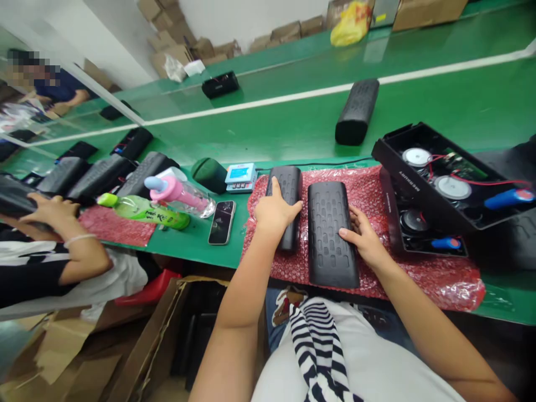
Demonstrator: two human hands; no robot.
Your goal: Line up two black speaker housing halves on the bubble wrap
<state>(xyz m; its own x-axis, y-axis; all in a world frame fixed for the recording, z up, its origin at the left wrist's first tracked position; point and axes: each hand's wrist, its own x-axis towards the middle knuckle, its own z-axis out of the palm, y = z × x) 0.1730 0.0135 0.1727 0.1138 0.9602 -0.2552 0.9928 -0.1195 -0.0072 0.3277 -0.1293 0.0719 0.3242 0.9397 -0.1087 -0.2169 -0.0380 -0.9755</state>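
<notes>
Two long black speaker grille covers lie side by side on a sheet of red bubble wrap. My left hand rests on top of the left cover, palm down, fingers spread over it. My right hand touches the right edge of the larger right cover, fingers laid against its side. Neither cover is lifted off the wrap.
Open black speaker housings with drivers and red wires sit at right. Another black cover lies on the green belt. A phone, pink bottle, green bottle and small meter lie left. A co-worker's hand is at far left.
</notes>
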